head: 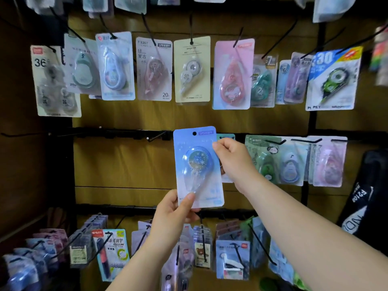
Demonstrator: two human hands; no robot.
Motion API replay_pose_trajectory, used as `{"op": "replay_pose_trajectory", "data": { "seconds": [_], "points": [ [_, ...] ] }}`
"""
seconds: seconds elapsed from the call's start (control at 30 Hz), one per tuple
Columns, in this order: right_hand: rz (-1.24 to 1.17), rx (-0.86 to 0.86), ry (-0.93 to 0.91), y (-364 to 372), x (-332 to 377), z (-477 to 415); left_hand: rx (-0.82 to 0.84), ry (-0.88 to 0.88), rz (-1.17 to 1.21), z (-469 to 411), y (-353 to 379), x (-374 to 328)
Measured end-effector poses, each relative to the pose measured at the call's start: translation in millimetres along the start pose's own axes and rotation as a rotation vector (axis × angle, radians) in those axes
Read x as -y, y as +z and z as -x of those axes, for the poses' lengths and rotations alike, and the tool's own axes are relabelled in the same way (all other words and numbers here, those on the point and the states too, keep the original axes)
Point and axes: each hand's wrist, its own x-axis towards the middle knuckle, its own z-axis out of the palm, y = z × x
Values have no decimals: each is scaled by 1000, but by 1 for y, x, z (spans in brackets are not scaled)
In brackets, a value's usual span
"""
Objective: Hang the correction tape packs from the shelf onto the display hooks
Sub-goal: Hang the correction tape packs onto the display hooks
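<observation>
both hands hold one blue correction tape pack [198,166] upright at the centre of the frame, in front of the brown display board [126,164]. the left hand [174,213] pinches the pack's lower left corner, thumb on the front face. the right hand [231,158] grips the pack's right edge near its upper half, thumb on the front, fingers behind. the pack's hang hole [194,133] sits near the top, level with the middle black rail [117,133]. a bare hook [156,136] projects from that rail just left of the pack; the pack is not on it. to the right on the same rail hang green, blue and pink packs [294,160]. the upper row carries a full line of hung packs [192,69]. the lower row, at the bottom of the frame, holds crowded stationery packs [111,253].
</observation>
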Motion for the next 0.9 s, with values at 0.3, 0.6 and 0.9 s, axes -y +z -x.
{"op": "replay_pose_trajectory", "data": {
  "seconds": [0.3, 0.6, 0.9],
  "points": [
    [178, -129, 14, -43, -11, 0, 147, -151, -85, -3, 51, -4],
    [256, -158, 54, -62, -31, -13, 226, -195, -115, -14, 73, 6],
    [338, -149, 29, -57, -47, -28, 180, -265, -51, -33, 77, 23]
  ]
}}
